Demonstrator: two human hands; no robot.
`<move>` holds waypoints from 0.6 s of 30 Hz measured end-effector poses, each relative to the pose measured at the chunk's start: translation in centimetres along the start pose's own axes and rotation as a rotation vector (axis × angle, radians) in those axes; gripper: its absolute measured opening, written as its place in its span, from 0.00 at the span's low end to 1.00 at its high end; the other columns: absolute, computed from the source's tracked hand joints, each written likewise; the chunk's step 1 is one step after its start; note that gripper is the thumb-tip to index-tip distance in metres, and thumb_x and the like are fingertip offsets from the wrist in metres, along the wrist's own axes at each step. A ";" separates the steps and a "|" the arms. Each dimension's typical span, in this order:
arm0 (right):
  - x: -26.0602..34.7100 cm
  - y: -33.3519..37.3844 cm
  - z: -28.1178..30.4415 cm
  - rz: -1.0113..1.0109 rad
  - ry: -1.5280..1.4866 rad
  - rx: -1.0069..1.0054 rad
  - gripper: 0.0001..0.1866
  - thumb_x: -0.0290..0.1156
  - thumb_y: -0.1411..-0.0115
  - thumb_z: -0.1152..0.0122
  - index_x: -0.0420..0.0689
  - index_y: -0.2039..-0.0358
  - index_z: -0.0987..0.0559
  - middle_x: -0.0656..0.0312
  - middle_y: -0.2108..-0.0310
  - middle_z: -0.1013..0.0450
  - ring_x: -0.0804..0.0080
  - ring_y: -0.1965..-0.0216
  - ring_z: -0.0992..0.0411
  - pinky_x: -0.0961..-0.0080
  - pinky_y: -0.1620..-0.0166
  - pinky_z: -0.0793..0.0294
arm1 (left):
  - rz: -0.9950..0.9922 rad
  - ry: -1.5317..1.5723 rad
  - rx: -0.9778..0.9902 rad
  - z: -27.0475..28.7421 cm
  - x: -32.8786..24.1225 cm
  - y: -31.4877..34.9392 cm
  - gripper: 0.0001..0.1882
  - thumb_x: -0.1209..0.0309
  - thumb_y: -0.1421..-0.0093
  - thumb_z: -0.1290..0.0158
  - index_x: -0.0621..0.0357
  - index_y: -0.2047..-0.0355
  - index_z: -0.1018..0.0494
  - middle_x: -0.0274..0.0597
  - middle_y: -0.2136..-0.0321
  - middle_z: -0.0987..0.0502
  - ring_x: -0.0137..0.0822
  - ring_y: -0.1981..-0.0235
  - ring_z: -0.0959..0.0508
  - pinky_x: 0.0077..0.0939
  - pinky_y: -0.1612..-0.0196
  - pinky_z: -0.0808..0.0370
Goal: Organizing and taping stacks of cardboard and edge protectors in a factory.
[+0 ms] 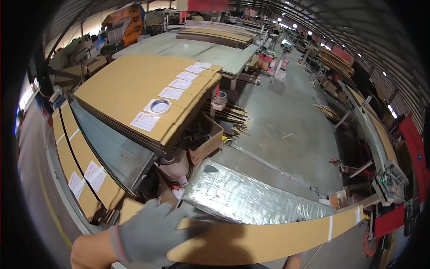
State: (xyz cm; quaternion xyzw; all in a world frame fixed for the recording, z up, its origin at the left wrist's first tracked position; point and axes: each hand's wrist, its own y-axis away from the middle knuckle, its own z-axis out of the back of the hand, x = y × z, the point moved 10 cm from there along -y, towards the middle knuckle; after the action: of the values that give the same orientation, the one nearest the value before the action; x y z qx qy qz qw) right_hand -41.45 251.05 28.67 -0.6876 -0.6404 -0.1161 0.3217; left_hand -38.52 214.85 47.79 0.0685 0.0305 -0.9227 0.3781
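Observation:
My left hand [154,231], in a grey glove, reaches in from the lower left and grips the left part of a long brown cardboard panel [277,240]. White bands cross the panel near its right end. Its left end is partly covered by the glove, and a dark shadow lies on its middle. Of my right hand only a small patch of skin [293,262] shows at the lower edge beside the panel, its fingers hidden. Just beyond the panel lies a long package in shiny silver wrap [255,193].
Left of centre stands a stack of flat cardboard [130,80] with printed sheets and a tape roll [160,106] on top. Strapped cardboard panels [74,157] lie at the far left. An open carton [206,150] and wooden strips [230,116] sit beside the stack. A long bench [369,119] runs along the right.

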 end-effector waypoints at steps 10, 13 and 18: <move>-3.7 6.7 -1.9 -0.458 0.197 0.185 0.45 0.34 0.56 0.28 0.42 0.40 0.40 0.56 0.42 0.39 0.60 0.40 0.41 0.56 0.38 0.42 | 0.039 0.545 -0.241 -10.2 -9.6 -1.0 0.56 0.44 0.54 0.41 0.73 0.39 0.54 0.65 0.38 0.53 0.55 0.35 0.52 0.40 0.35 0.55; -9.5 10.7 -9.4 -0.177 0.946 0.487 0.40 0.30 0.55 0.31 0.42 0.41 0.38 0.55 0.43 0.37 0.62 0.41 0.40 0.61 0.40 0.41 | -0.035 0.913 -0.552 -1.6 -12.8 -1.5 0.47 0.52 0.54 0.37 0.70 0.43 0.44 0.54 0.46 0.39 0.47 0.43 0.40 0.33 0.39 0.46; -15.2 15.6 -13.1 -0.530 0.901 0.510 0.40 0.31 0.54 0.32 0.42 0.41 0.38 0.55 0.44 0.37 0.63 0.43 0.39 0.62 0.41 0.39 | 0.312 1.295 -0.586 -17.0 -11.8 9.1 0.47 0.53 0.53 0.40 0.67 0.40 0.46 0.57 0.43 0.38 0.58 0.38 0.46 0.45 0.35 0.61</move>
State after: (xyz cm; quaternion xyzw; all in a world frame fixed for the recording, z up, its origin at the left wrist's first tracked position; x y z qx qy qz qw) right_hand -25.58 231.42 25.44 -0.2873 -0.5983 -0.3161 0.6779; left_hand -22.07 218.37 32.74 0.5002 0.4840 -0.5865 0.4142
